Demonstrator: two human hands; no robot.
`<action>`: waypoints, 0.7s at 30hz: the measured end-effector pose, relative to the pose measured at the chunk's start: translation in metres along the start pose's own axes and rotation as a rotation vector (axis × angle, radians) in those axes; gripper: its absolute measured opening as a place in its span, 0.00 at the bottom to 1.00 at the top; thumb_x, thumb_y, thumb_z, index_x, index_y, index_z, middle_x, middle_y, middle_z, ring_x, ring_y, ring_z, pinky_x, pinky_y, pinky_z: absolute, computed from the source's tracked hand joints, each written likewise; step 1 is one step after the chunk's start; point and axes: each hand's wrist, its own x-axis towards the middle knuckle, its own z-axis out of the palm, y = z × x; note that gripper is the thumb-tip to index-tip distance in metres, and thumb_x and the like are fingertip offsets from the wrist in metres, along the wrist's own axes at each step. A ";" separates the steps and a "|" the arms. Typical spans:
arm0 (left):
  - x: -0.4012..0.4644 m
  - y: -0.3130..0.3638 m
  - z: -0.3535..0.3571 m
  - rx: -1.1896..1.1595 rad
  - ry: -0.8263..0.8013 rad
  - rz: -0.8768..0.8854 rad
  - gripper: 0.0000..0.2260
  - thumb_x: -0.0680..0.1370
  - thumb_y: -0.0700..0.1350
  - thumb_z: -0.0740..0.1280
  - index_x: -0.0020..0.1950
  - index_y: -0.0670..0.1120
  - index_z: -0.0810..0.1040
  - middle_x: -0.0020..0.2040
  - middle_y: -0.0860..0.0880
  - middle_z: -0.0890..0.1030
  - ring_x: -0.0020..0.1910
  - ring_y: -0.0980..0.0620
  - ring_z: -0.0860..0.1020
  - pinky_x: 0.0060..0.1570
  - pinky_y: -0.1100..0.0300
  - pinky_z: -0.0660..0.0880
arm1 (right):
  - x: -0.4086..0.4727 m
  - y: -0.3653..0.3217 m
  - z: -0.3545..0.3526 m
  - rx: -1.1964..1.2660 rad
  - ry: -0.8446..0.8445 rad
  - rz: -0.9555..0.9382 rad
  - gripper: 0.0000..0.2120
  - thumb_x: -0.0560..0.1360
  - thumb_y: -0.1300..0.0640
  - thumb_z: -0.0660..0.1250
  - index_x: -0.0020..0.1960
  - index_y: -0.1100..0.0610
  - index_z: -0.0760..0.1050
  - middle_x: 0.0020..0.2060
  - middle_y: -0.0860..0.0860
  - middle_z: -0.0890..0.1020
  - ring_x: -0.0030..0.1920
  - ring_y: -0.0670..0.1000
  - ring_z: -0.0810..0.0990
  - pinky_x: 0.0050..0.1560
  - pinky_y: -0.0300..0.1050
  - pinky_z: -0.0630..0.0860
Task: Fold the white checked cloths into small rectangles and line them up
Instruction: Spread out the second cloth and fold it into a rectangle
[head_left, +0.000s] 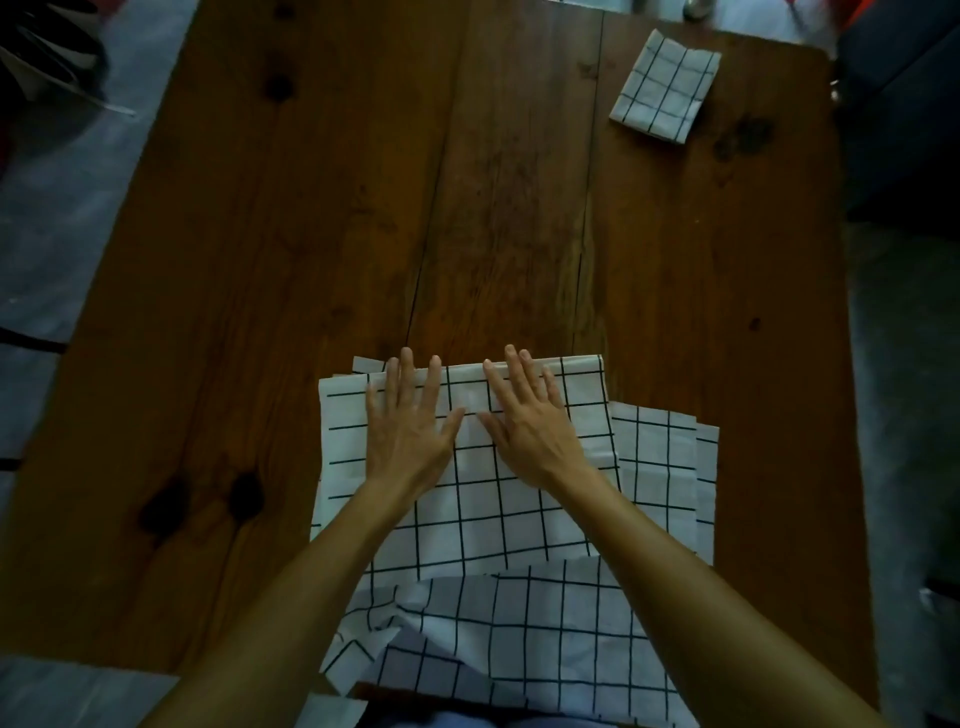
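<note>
In the head view, the left hand (408, 426) and the right hand (530, 421) lie flat with straight fingers on a white cloth with black check lines (467, 499), at the near end of the brown wooden table (311, 234). One small folded white checked rectangle (665, 85) sits well apart at the table's far right corner. To fold well, the person should probably press the far fold flat and keep the edges even.

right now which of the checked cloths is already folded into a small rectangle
The small cloth at the table's far right corner. It lies alone as a compact rectangle, while the near cloths are large and partly spread under both hands.
</note>
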 end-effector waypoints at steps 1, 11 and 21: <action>-0.001 -0.003 0.002 -0.009 -0.014 -0.034 0.31 0.78 0.65 0.42 0.77 0.52 0.38 0.76 0.46 0.34 0.75 0.49 0.34 0.72 0.47 0.35 | 0.002 0.000 0.002 0.011 -0.020 0.013 0.30 0.80 0.38 0.40 0.77 0.49 0.39 0.75 0.52 0.37 0.76 0.52 0.34 0.75 0.51 0.34; -0.010 -0.020 0.005 0.033 0.111 0.023 0.28 0.81 0.57 0.45 0.77 0.48 0.42 0.78 0.44 0.40 0.76 0.46 0.39 0.73 0.45 0.38 | 0.005 -0.006 0.004 -0.028 0.045 -0.040 0.28 0.81 0.42 0.38 0.77 0.53 0.43 0.77 0.53 0.42 0.77 0.53 0.37 0.75 0.54 0.36; -0.015 -0.065 0.008 0.012 0.016 -0.168 0.29 0.79 0.63 0.40 0.76 0.53 0.36 0.76 0.49 0.35 0.75 0.50 0.35 0.72 0.45 0.35 | -0.003 0.019 0.014 -0.027 0.086 0.160 0.29 0.80 0.40 0.36 0.78 0.52 0.43 0.77 0.51 0.42 0.77 0.51 0.37 0.75 0.50 0.35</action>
